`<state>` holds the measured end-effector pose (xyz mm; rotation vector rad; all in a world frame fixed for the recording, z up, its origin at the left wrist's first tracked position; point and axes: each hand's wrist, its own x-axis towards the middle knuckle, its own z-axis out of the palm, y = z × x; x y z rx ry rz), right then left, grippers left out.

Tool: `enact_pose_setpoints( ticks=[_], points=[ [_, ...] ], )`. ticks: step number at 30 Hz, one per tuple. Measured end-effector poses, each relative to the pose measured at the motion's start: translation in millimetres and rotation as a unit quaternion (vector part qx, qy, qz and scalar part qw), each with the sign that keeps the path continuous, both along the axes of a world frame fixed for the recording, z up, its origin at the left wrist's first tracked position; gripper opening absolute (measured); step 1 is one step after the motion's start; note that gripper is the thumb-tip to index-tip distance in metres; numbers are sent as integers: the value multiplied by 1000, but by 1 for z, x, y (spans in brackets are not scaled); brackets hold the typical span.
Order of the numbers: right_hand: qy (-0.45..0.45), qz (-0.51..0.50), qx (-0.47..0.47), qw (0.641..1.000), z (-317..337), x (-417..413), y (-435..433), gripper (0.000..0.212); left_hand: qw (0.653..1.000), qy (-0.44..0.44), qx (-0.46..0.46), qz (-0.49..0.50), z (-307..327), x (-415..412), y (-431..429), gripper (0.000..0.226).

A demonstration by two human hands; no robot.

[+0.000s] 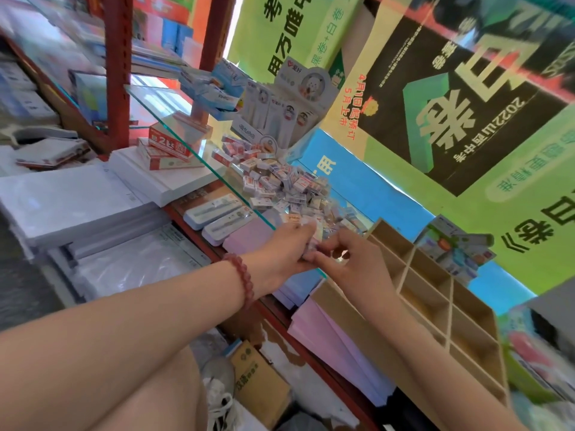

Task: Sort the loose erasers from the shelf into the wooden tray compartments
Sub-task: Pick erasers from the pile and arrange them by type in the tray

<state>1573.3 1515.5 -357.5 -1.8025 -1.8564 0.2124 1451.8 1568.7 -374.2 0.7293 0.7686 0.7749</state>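
At the near edge of the glass shelf (168,113), the left hand (284,248) clutches a few erasers (297,219). The right hand (354,262) curls in against them, blur hiding whether it holds one. Beside that edge waits the wooden tray (339,309), compartments bare. Farther along lies the eraser pile (280,178). Seemingly gathering; next, carry one into a compartment.

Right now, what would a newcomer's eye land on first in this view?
The heap of small wrapped erasers in the middle of the glass shelf draws the eye first, with the left hand holding a few at its near edge and the right hand meeting it. Right of them lies the wooden tray, its visible compartments empty, and bright green and black posters fill the wall behind.
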Motion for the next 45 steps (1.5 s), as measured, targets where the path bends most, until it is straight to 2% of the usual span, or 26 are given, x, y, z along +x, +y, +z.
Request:
enact_pose_setpoints(
  ticks=[2, 4, 5, 7, 9, 11, 12, 14, 17, 22, 25, 28, 30, 32, 35, 37, 38, 39, 40, 41, 42, 43, 45],
  points=[
    [7, 24, -7, 1000, 4, 1, 2, 26, 999, 26, 19, 16, -1, -2, -1, 13],
    [25, -33, 20, 999, 4, 13, 17, 36, 999, 30, 25, 26, -1, -5, 0, 12],
    [10, -69, 20, 997, 3, 23, 29, 33, 998, 37, 30, 31, -1, -7, 1, 13],
    [-69, -119, -49, 989, -2, 43, 52, 17, 996, 59, 44, 41, 0, -10, 3, 15],
    [-158, -127, -135, 970, -10, 55, 69, 34, 994, 76, 56, 49, 0, -12, 4, 17],
    [-215, -123, -157, 956, -14, 55, 79, 47, 993, 86, 61, 51, 0, -13, 5, 18],
    [-214, -122, -160, 956, -15, 53, 83, 51, 993, 89, 62, 53, 0, -14, 5, 19],
    [-211, -122, -150, 958, -22, 49, 93, 53, 992, 95, 60, 57, 0, -16, 7, 20],
    [-289, -145, -113, 940, -32, 42, 101, 40, 991, 104, 56, 64, 0, -19, 10, 22],
    [-284, -153, -68, 944, -35, 34, 101, 26, 990, 112, 48, 70, -2, -21, 12, 22],
    [-275, -181, -76, 941, -39, 31, 105, 46, 991, 107, 43, 74, -1, -20, 12, 17],
    [-239, -206, -95, 944, -38, 30, 105, 43, 991, 106, 47, 68, 0, -18, 11, 16],
    [-192, -189, -105, 957, -35, 31, 102, 25, 991, 107, 48, 66, 1, -18, 11, 17],
    [-98, -163, -89, 978, -27, 33, 92, 8, 991, 111, 48, 61, 1, -18, 9, 17],
    [41, -164, -1, 986, 1, 33, 64, 17, 990, 125, 58, 38, 5, -16, 4, 17],
    [117, -165, -9, 979, 18, 32, 37, 16, 988, 133, 76, 11, 9, -13, -3, 13],
    [202, -148, -42, 967, 25, 32, 20, 12, 985, 141, 94, -8, 12, -11, -8, 11],
    [316, -118, -88, 937, 32, 33, 1, 10, 980, 157, 117, -32, 15, -7, -14, 15],
    [433, -79, -133, 888, 37, 35, -20, 10, 972, 176, 141, -62, 17, -2, -21, 20],
    [509, -51, -166, 843, 41, 37, -42, 11, 962, 196, 167, -92, 18, 3, -28, 21],
    [536, -43, -184, 823, 44, 42, -62, 14, 950, 216, 195, -119, 19, 9, -34, 22],
    [537, -55, -187, 821, 45, 50, -80, 23, 936, 231, 225, -142, 19, 16, -40, 24],
    [504, -93, -168, 842, 44, 70, -110, 37, 904, 255, 292, -178, 19, 30, -51, 25]
  ],
)
